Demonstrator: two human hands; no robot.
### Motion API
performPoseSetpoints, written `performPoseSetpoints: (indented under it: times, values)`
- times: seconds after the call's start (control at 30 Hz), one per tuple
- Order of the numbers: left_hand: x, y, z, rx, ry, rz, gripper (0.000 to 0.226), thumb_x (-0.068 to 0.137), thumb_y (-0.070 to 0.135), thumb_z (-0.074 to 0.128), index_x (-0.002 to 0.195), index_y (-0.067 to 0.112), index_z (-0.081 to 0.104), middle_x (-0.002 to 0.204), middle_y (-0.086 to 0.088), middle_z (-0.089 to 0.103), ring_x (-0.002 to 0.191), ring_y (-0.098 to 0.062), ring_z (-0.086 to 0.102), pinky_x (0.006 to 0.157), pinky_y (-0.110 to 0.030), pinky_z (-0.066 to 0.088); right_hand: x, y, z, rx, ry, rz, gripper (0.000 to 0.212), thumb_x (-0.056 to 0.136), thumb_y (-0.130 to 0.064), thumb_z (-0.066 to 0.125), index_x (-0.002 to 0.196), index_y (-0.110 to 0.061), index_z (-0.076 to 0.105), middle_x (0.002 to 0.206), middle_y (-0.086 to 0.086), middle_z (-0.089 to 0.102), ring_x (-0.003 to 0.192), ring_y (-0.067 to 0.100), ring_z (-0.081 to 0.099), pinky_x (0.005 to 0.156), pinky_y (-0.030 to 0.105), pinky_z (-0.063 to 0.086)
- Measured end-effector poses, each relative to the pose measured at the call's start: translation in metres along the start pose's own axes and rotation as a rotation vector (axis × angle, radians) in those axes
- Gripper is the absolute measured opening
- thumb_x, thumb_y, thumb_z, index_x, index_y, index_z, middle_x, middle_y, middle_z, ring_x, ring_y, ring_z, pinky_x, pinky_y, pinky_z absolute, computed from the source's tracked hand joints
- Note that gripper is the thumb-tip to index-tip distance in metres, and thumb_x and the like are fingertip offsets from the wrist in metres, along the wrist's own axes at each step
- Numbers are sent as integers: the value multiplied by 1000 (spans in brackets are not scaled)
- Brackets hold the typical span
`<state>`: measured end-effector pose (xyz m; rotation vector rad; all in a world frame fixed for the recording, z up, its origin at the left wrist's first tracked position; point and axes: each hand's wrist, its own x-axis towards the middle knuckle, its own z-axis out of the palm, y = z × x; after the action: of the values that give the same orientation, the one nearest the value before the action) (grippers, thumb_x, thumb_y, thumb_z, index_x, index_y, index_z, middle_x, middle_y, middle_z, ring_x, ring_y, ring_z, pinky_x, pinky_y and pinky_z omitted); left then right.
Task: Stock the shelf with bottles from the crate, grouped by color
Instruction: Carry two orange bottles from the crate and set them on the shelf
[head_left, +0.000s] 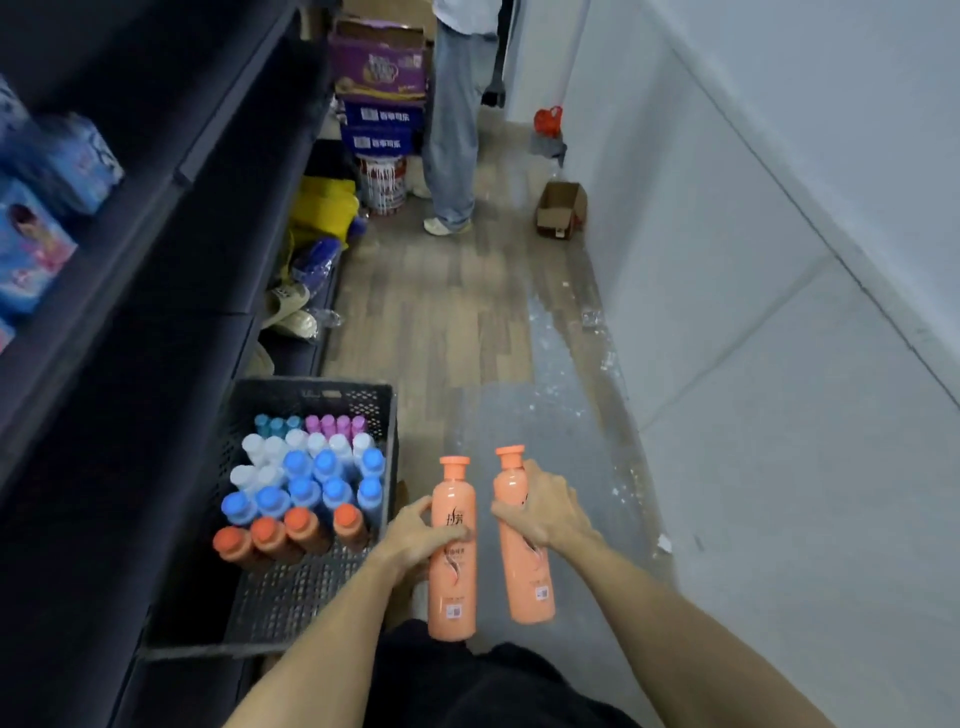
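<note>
A black plastic crate (311, 597) stands on the floor beside the dark shelf unit (130, 260). Inside stand several bottles in rows: orange caps (270, 535) nearest me, then blue caps (311, 483), white caps (291, 447), with teal and pink caps (335, 423) at the far end. My left hand (421, 535) grips one upright orange bottle (453, 582) to the right of the crate. My right hand (545, 514) grips a second orange bottle (522, 582) right beside it. Both bottles hang above the floor in front of me.
Blue packaged goods (47, 197) sit on the upper shelf at left. A person's legs (452, 130) stand down the aisle by stacked cardboard boxes (382, 83) and a bucket (384, 184). An open small box (561, 208) lies by the white wall (753, 260).
</note>
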<state>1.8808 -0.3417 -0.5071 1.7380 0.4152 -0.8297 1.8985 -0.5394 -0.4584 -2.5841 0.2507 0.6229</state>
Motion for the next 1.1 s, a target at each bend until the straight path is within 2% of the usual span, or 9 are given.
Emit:
performPoseSetpoints:
  times: [0.17, 0.23, 0.43, 0.57, 0.67, 0.77, 0.87, 0.97, 1.1]
  values:
    - [35, 50, -47, -130, 134, 16, 49, 59, 32, 83, 102, 25, 60, 98, -4, 71, 89, -19, 70, 81, -40, 58, 83, -62, -49, -78, -25, -120, 50, 68, -56, 60, 102, -21, 48, 102, 11, 63, 99, 38, 60, 78, 39, 48]
    - [37, 53, -63, -214, 212, 6, 41, 64, 26, 83, 100, 24, 62, 97, -5, 72, 89, -20, 69, 80, -37, 58, 104, -92, -51, -143, -59, -202, 50, 69, -55, 61, 103, -21, 49, 104, 13, 64, 100, 38, 60, 81, 40, 50]
    - [12, 18, -103, -559, 559, -94, 44, 65, 25, 84, 103, 25, 62, 95, -1, 67, 86, -18, 66, 68, -31, 55, 137, -189, -12, -358, -269, -532, 59, 73, -55, 61, 119, -20, 47, 117, 16, 63, 109, 40, 59, 86, 40, 47]
    - [-14, -14, -112, -707, 828, -192, 47, 52, 43, 83, 93, 32, 63, 97, 1, 71, 90, -17, 67, 81, -38, 57, 130, -240, 22, -468, -391, -753, 69, 78, -49, 62, 135, -14, 43, 125, 16, 59, 113, 39, 57, 90, 40, 46]
    - [-33, -15, -110, -821, 980, -243, 44, 54, 38, 81, 93, 27, 64, 95, 0, 72, 87, -17, 68, 75, -34, 57, 121, -265, 37, -495, -479, -907, 81, 70, -61, 61, 136, -19, 41, 123, 13, 58, 111, 38, 57, 85, 38, 46]
    - [-44, -12, -102, -919, 1110, -278, 45, 56, 34, 82, 95, 22, 64, 92, -1, 72, 84, -18, 69, 72, -35, 58, 117, -280, 45, -499, -562, -1029, 92, 60, -69, 48, 139, -23, 38, 118, 8, 59, 108, 34, 57, 85, 39, 49]
    - [-51, -15, -89, -973, 1209, -324, 40, 61, 27, 83, 96, 20, 65, 92, -1, 73, 84, -17, 70, 78, -39, 59, 122, -290, 50, -523, -601, -1094, 74, 61, -64, 50, 122, -22, 46, 103, 3, 55, 101, 33, 58, 80, 38, 47]
    - [-56, -13, -71, -977, 1269, -344, 37, 65, 25, 84, 96, 21, 64, 92, 0, 73, 82, -15, 70, 64, -31, 56, 123, -293, 48, -590, -617, -1186, 55, 68, -56, 57, 112, -24, 49, 97, -2, 52, 100, 29, 58, 76, 35, 43]
    - [-62, -2, -61, -954, 1344, -356, 35, 69, 25, 84, 96, 22, 63, 91, 4, 72, 80, -9, 68, 66, -28, 54, 120, -299, 48, -600, -630, -1282, 55, 68, -61, 59, 109, -26, 46, 102, 1, 58, 101, 30, 60, 78, 36, 47]
